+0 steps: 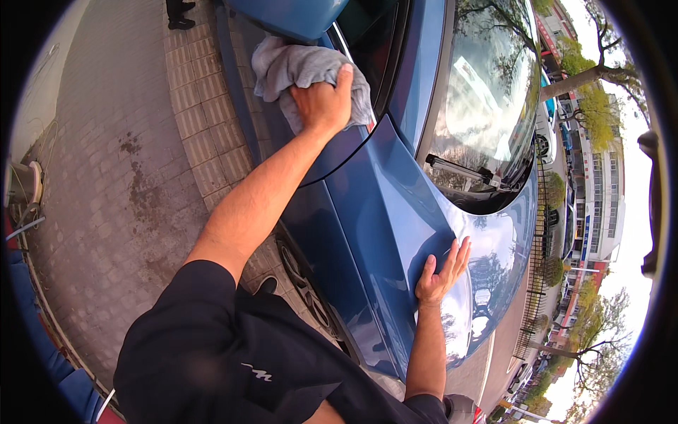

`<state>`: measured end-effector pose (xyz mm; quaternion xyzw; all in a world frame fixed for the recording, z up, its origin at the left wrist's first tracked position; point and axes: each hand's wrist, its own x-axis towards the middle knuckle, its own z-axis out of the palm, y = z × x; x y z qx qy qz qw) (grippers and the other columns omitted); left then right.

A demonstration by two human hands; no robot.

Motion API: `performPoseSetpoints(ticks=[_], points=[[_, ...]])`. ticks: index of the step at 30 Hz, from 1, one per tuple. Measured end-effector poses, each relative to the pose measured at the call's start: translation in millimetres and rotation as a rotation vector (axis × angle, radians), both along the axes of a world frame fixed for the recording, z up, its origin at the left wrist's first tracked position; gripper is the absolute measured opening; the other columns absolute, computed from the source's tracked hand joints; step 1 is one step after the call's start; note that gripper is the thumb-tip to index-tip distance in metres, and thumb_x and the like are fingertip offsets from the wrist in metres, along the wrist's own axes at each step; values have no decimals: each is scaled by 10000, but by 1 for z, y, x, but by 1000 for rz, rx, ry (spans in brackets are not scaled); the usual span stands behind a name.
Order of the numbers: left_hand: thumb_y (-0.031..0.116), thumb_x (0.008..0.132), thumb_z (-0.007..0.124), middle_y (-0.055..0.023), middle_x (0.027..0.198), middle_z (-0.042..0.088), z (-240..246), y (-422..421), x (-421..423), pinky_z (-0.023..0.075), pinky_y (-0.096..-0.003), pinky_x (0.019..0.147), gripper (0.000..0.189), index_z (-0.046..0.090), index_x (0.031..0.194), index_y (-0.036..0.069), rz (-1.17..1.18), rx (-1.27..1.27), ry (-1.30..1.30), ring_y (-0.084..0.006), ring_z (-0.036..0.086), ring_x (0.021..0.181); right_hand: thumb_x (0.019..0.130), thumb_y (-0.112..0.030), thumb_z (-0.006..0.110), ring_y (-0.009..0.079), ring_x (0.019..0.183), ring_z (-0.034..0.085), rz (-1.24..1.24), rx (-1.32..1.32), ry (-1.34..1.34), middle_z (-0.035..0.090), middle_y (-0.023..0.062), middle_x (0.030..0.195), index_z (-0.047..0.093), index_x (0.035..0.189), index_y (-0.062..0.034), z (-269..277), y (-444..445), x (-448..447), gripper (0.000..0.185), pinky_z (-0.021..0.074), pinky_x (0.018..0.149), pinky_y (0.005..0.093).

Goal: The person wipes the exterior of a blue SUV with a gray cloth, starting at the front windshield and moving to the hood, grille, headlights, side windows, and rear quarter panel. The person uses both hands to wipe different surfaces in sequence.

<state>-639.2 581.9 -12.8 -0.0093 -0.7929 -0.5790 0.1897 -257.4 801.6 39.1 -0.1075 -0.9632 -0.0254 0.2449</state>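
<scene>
My left hand (323, 103) holds a bunched grey cloth (307, 69) against the upper edge of a blue car's front door, by the side window and just below the door mirror (296, 13). Its thumb lies over the cloth; the other fingers are partly hidden in the folds. My right hand (442, 273) rests on the blue car's bodywork (392, 212), where the front fender meets the bonnet. Its fingers are extended and it holds nothing. Between the hands lie the fender's crease, the windscreen (482, 95) and a wiper arm (461, 169).
A front wheel (304, 286) is low beside my body, near a shoe (267, 285). Paving (116, 159) with a strip of ribbed tiles (204, 106) runs along the car. Another person's dark shoe (181, 24) stands at the top left. Beyond the bonnet is a metal fence (535, 275).
</scene>
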Motion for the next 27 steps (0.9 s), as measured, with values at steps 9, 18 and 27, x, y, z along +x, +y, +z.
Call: performPoseSetpoints(ticks=[9, 18, 27], points=[[668, 1029, 500, -248, 1743, 242, 8, -3, 271, 2, -742, 1220, 821, 405, 1670, 164, -512, -546, -176, -519, 177, 1566, 1098, -388, 554, 549, 1565, 291, 453, 213, 26, 398, 324, 1659, 453, 1597, 2, 34, -17, -38, 642, 278, 1247, 624], [667, 880, 718, -279, 1723, 274, -72, -68, -60, 113, -747, 1247, 973, 446, 1614, 90, -102, -206, 128, -535, 135, 1601, 1112, -449, 479, 542, 1558, 311, 501, 70, -30, 437, 310, 1641, 423, 1601, 47, 10, -49, -129, 698, 259, 1264, 595], [827, 770, 746, -401, 1710, 118, -166, -75, -5, 88, -684, 1278, 1402, 175, 1646, -108, -124, 421, -386, -488, 110, 1623, 1115, -482, 428, 478, 1592, 281, 386, 150, -210, 323, 289, 1714, 364, 1651, 15, 17, -47, -120, 733, 195, 1292, 594]])
